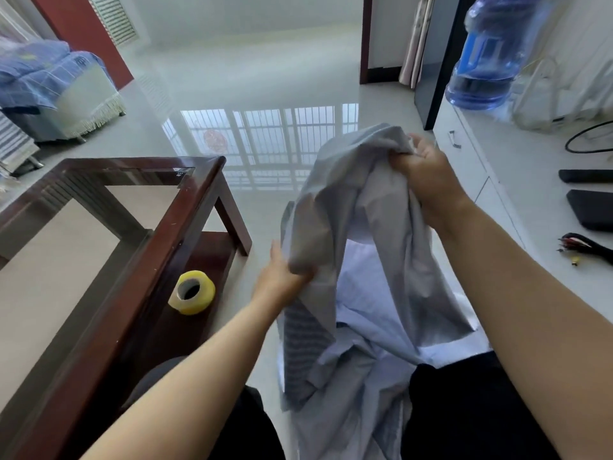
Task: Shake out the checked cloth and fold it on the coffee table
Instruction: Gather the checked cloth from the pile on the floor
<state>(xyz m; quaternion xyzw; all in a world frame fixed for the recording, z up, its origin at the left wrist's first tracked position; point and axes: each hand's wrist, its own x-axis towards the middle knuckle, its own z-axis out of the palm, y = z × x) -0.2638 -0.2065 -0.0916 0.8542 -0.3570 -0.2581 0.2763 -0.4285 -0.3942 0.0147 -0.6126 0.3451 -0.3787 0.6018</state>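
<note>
The checked cloth (351, 247), pale grey-blue with a fine check, hangs bunched in the air between my hands and trails down over my lap to the floor. My right hand (428, 174) grips its upper edge, held high at the right. Lower and to the left, my left hand (282, 273) grips another bunched part of the cloth. The coffee table (185, 224), dark red wood with a glass top, stands to the left of the cloth, apart from it.
A yellow tape roll (191, 292) lies on the table's lower shelf. A white cabinet (517, 200) at the right carries a blue water bottle (487, 51), black remotes (587, 190) and cables. A sofa with blue checked fabric (49, 78) stands far left. Glossy tiled floor lies ahead.
</note>
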